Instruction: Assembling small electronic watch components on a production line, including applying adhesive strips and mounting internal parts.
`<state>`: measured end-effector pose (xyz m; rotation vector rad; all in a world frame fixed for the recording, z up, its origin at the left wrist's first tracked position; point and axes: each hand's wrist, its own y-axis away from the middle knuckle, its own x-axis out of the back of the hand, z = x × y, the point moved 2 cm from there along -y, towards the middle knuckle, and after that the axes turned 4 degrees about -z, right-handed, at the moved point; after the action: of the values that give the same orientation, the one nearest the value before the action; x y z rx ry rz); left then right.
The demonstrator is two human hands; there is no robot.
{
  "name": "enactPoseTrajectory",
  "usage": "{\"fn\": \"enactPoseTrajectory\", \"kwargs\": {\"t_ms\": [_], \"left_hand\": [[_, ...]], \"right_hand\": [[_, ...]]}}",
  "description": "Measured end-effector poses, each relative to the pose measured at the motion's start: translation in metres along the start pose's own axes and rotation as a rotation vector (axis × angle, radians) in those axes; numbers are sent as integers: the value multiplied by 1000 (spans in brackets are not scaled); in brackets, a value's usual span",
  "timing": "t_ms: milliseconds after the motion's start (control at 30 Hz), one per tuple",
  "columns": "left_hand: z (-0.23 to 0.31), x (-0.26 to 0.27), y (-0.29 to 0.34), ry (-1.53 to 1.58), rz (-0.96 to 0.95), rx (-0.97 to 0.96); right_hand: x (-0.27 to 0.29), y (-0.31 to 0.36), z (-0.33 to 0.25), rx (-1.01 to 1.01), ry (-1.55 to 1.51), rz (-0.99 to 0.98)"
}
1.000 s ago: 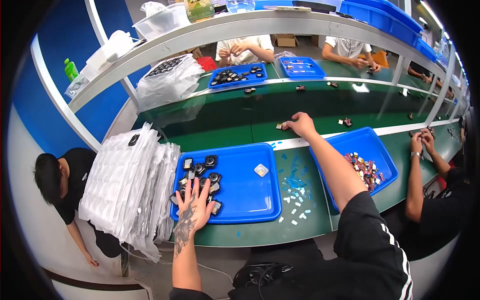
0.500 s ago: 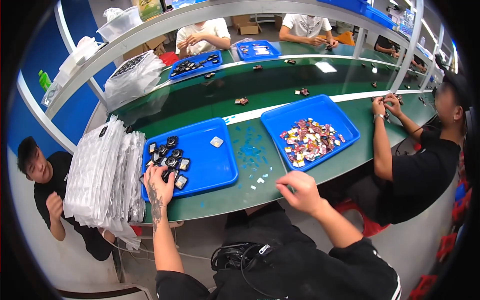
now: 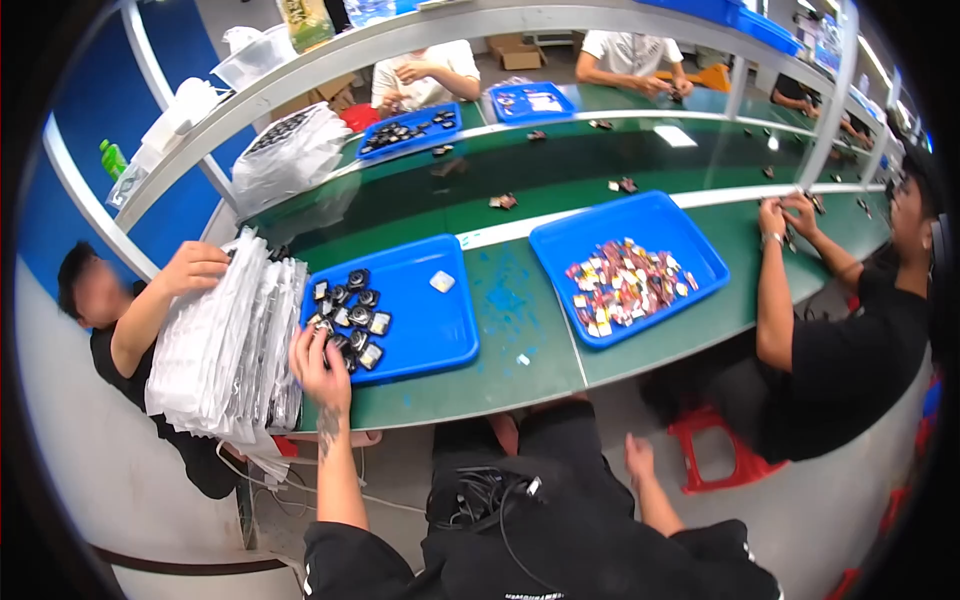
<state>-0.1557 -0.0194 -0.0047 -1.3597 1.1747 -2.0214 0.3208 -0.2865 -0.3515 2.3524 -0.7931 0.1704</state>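
Modules (image 3: 359, 316), black and boxy, lie bunched in the left tray (image 3: 430, 328), toward nine o'clock from its middle. The left hand (image 3: 322, 370) reaches over that tray's rim at eight o'clock, its fingers slightly parted and curled down at the nearest modules; whether one is pinched, I cannot tell. The step in hand looks like handling these modules; lifting one would call for fingertips closing on a single body without dragging its neighbours. A pale square (image 3: 442, 281) sits apart at two o'clock. At three o'clock, past blue scraps (image 3: 506, 298), the right tray (image 3: 660, 222) holds heaped parts (image 3: 630, 285), too small to tell singly. The right hand (image 3: 640, 460) hangs beyond the table (image 3: 440, 402) at four o'clock, blurred; its fingers' state cannot be told. At nine o'clock stands a white stack (image 3: 205, 355), a co-worker's hand (image 3: 195, 268) at its top. Left fingers hide the tray's near-left corner.
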Motion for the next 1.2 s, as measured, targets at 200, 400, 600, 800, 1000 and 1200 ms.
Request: {"fn": "enactPoseTrajectory", "kwargs": {"t_ms": [200, 400, 600, 800, 1000, 1200], "left_hand": [[34, 72, 138, -23, 46, 129], [-28, 2, 400, 459, -729, 2109], [-83, -117, 390, 420, -960, 1828], [-92, -66, 384, 342, -1202, 1566], [-76, -103, 388, 433, -1190, 1213], [-50, -66, 379, 449, -1151, 921]], "right_hand": [[-14, 4, 88, 60, 460, -132], [-40, -55, 52, 115, 571, -187], [-87, -104, 7, 109, 638, -186], [-73, -11, 31, 38, 712, -244], [-69, -31, 16, 221, 755, -232], [-54, -9, -25, 384, 824, -276]]}}
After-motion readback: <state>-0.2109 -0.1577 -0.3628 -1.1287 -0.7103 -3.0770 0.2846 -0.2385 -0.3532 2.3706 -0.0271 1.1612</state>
